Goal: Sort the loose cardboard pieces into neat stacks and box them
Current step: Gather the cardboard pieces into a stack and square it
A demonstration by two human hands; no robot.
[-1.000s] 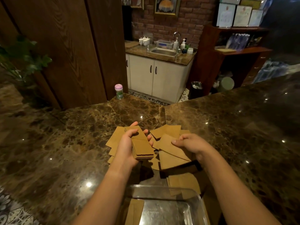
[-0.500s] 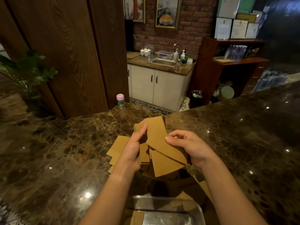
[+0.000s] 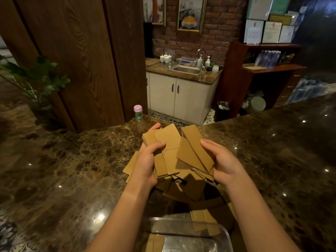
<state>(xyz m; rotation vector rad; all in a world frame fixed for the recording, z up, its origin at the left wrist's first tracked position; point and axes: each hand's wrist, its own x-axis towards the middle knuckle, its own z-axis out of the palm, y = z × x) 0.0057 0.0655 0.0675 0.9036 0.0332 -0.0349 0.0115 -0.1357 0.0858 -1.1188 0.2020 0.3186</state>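
- Dark marble counter [image 3: 72, 170] is filling the head view, with a sink [image 3: 186, 70] and white cabinets sitting beyond it against a brick wall, and a small pink-capped jar [image 3: 138, 112] standing at the counter's far edge.
- I am holding my left hand [image 3: 148, 164] closed around a thick bundle of cardboard pieces [image 3: 164, 142], thumb pressing on the top face, fingers wrapping behind; the edges are looking roughly squared but not flush.
- I am gripping a second, fanned batch [image 3: 195, 151] in my right hand [image 3: 222, 164], thumb on top, and it is tilting toward the left bundle, just beside it.
- Both batches are hanging above the counter, not resting on it.
- Loose pieces [image 3: 181, 190] are lying scattered underneath and toward me, and a few more are poking out to the left of my wrist.
- A clear plastic box [image 3: 190, 228] is waiting at the near edge; I am seeing what looks like a piece or two showing through it, though I cannot tell whether they are inside or beneath.
- I am judging the job as early: two handfuls are being gathered, stacks are not yet tidy, and boxing is largely left.
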